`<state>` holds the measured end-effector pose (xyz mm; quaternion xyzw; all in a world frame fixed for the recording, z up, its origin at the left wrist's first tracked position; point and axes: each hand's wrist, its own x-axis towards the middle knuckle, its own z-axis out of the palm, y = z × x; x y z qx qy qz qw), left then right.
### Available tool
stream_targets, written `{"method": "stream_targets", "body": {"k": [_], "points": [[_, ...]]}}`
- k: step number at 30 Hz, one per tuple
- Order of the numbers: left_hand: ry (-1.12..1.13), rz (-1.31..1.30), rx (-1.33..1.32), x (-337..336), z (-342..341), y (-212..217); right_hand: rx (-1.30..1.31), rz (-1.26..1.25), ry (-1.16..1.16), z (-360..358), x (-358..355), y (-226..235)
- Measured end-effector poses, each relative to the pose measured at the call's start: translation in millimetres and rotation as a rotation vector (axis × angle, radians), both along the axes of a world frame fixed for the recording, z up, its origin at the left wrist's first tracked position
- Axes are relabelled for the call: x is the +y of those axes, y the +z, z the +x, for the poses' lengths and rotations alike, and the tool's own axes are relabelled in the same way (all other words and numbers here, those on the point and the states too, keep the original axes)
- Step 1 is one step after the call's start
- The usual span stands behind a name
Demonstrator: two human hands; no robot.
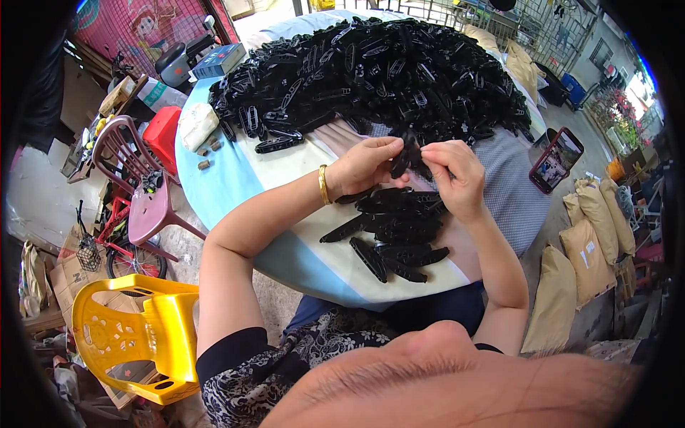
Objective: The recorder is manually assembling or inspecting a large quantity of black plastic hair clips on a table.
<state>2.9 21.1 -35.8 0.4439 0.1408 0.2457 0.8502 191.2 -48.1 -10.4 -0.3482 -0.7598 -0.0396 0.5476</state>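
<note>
Left hand [365, 165]: pinched one end of a slim black plastic clip piece [403, 158].
Right hand [452, 171]: pinched the same piece's other end.
Piece: was held above the round pale desk [235, 178], between a large black heap [371, 71] and a smaller pile [396, 232].

Left hand [365, 165]: raised just above the round table [235, 178], fingers curled, thumb and fingertips pinched together at the right side of the hand.
Left wrist: bent slightly, a gold bangle [324, 185] around it.
Left forearm: bare, lying slantwise over the table's near edge, elbow off the table to the left.
Right hand [454, 174]: over the table's middle, fingers folded in, fingertips meeting those of the left hand.
Right forearm: bare, rising steeply from the table's near edge.
</note>
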Motion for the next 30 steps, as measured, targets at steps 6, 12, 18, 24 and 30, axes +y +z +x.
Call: {"method": "stream_targets", "body": {"k": [6, 12, 18, 24, 30], "points": [[-0.110, 0.068, 0.209, 4, -4, 2, -0.237, 0.096, 0.066, -1, 0, -1], [-0.109, 0.141, 0.313, 6, -9, 13, -0.366, 0.145, -0.001, 4, -1, -3], [0.042, 0.559, 0.329, 1, -11, 14, -0.213, -0.001, 0.028, -3, -3, 5], [0.370, 1.275, 0.514, -24, -3, 28, -0.054, -0.510, 0.040, 8, -4, -7], [0.215, 1.357, 0.477, -30, -7, 43, 0.503, -0.861, 0.506, 31, 11, -7]]}}
